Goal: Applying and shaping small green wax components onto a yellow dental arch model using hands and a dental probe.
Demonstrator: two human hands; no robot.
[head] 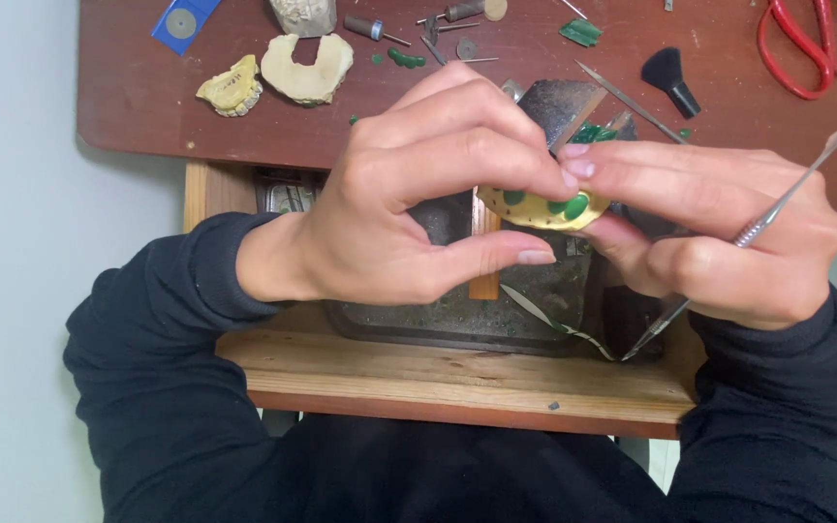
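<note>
Plaster, we'd say: the small yellow cast [540,209] looks stiff, light and brittle, best pinched by its edges as we do now. Our left hand [409,199] closes thumb and forefinger on its left end; our right hand [719,232] pinches the right end, with a metal carving tool [762,221] tucked in its curled fingers. Green wax patches dot the cast, held above the wooden drawer [438,373].

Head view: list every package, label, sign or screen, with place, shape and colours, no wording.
Blue packet: far left edge of the dark wooden bench, flat blue rectangle holding a grey round disc, cut off by the frame top.
No signs or screens in view.
</note>
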